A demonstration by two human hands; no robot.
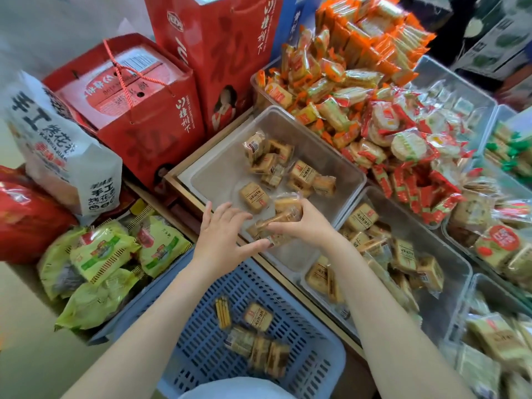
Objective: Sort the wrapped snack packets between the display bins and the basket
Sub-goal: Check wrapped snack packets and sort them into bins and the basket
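Nearest the camera, blue slotted basket (288,335) sits low centre, holding a few brown wrapped snack packets (256,338) bunched toward its middle. Both bare forearms reach over it to the bins.

Left of the basket: pile of green-yellow bags (100,263) in a box.

Left hand (221,237): grip loose and wide, fingers spread and fairly straight, holding nothing, hovering at the near rim of the clear display bin (331,148). Thumb tip is close to the packets in the other hand; contact not clear.

Right hand (302,223): grip closed around a small stack of brown packets (285,217), fingers curled over the top, held just above the bin's near edge. Exact count of packets in the stack is blurred.

Inside that bin: more loose brown packets (276,165), clustered mid to far side, bare floor on the left.

Right of it, a second clear bin (408,214) holds the same brown packets, heaped.

Further back: orange-wrapped snacks (331,82) piled high, red-wrapped round crackers (403,139) beside them. Far left: two red gift boxes (138,110) and a white printed bag (57,145).
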